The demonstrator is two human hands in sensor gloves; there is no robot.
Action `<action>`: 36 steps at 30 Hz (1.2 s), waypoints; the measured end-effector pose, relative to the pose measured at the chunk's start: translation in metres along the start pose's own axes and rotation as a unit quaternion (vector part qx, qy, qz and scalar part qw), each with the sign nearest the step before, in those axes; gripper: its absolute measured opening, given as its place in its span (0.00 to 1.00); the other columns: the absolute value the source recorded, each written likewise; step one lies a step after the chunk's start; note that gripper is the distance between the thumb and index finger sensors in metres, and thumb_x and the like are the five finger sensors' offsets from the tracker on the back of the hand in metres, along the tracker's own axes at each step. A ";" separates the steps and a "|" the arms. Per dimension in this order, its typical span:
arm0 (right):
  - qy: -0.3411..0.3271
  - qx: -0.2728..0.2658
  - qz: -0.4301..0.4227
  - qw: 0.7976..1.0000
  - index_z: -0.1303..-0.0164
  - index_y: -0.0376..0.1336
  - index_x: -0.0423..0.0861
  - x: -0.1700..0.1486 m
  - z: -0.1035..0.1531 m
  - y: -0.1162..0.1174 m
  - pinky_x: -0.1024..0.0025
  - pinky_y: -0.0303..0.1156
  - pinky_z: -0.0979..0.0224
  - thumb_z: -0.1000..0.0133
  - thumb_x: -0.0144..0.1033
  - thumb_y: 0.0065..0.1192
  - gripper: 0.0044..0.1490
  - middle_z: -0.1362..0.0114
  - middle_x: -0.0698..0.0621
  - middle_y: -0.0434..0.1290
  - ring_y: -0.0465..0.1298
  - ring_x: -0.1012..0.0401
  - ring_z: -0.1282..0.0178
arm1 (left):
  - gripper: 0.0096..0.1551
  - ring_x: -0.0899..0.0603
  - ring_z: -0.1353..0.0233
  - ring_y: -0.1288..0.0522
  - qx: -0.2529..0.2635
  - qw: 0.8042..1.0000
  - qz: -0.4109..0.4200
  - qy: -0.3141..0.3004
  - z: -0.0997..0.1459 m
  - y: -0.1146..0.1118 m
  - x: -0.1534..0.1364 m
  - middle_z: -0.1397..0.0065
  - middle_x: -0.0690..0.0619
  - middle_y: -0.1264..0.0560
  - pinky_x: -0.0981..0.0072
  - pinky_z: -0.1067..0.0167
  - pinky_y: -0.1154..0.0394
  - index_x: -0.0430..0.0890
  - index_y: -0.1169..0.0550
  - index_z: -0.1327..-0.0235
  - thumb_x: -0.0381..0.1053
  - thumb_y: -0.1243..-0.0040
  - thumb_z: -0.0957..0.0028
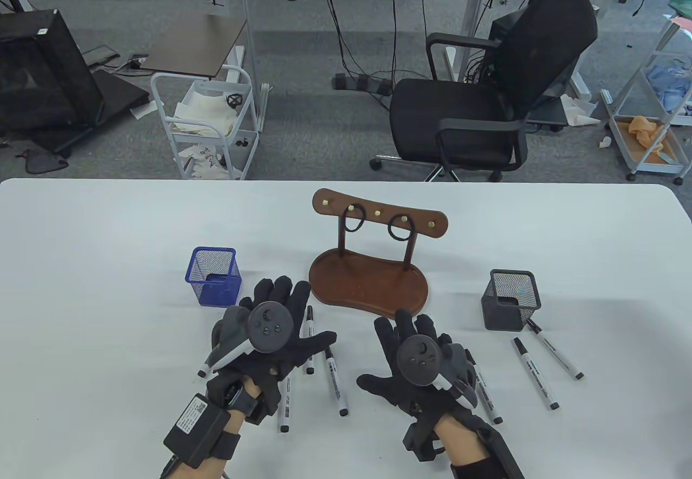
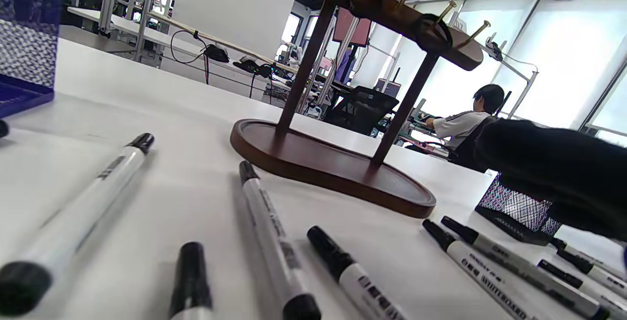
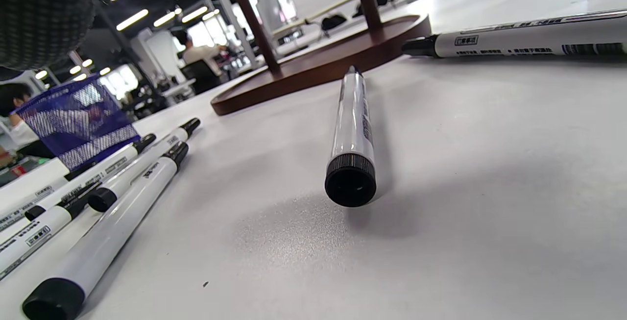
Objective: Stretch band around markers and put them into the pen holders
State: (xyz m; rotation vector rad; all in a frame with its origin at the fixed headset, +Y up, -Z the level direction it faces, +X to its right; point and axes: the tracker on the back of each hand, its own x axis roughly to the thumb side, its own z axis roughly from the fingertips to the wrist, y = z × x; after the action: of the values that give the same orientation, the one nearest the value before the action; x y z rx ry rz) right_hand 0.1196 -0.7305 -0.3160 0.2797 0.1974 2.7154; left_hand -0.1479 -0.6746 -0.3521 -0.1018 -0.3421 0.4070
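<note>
Markers (image 1: 335, 381) lie loose on the table (image 1: 108, 284), long axes running roughly away from us, in two groups. Our left hand (image 1: 270, 338) rests flat, fingers spread, over the left group; our right hand (image 1: 421, 363) lies flat too, covering one marker with two more just to its right. Neither grips anything. Beyond, the blue holder (image 1: 213, 276) and black holder (image 1: 511, 299) flank the wooden stand (image 1: 370, 279). The bands (image 1: 401, 227) hang on its pegs, straight ahead, the right hand slightly nearer.

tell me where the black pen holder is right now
In the table view the black pen holder stands on the right side of the table, right of the wooden stand, with two markers lying just in front of it.
</note>
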 end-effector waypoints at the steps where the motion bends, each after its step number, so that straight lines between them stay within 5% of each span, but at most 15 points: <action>1: 0.001 0.000 0.000 1.000 0.16 0.41 0.59 0.000 0.000 0.000 0.21 0.38 0.21 0.57 0.72 0.66 0.65 0.04 0.46 0.36 0.34 0.36 0.09 | 0.65 0.17 0.14 0.59 0.001 1.000 0.008 0.000 -0.004 0.002 0.001 0.06 0.31 0.53 0.13 0.29 0.54 0.45 0.49 0.09 0.86 0.56 0.48; 13: 0.002 -0.001 -0.012 1.000 0.16 0.42 0.59 -0.003 -0.001 -0.003 0.22 0.37 0.21 0.57 0.71 0.66 0.64 0.04 0.46 0.37 0.34 0.38 0.09 | 0.64 0.18 0.15 0.51 0.017 0.987 0.156 0.036 -0.057 0.024 0.005 0.10 0.27 0.45 0.17 0.28 0.49 0.37 0.45 0.13 0.83 0.54 0.45; 36: 0.001 -0.002 -0.031 1.000 0.15 0.44 0.58 -0.007 -0.001 -0.006 0.22 0.37 0.20 0.57 0.71 0.66 0.63 0.04 0.46 0.38 0.35 0.38 0.09 | 0.44 0.22 0.17 0.42 0.033 0.914 0.387 0.119 -0.131 -0.004 -0.008 0.14 0.31 0.37 0.23 0.27 0.44 0.35 0.40 0.19 0.62 0.45 0.37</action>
State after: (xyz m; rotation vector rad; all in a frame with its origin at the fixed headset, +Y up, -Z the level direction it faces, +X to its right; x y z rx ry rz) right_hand 0.1280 -0.7281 -0.3188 0.2659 0.1981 2.6541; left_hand -0.1083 -0.6852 -0.4767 -0.2194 -0.0292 1.1817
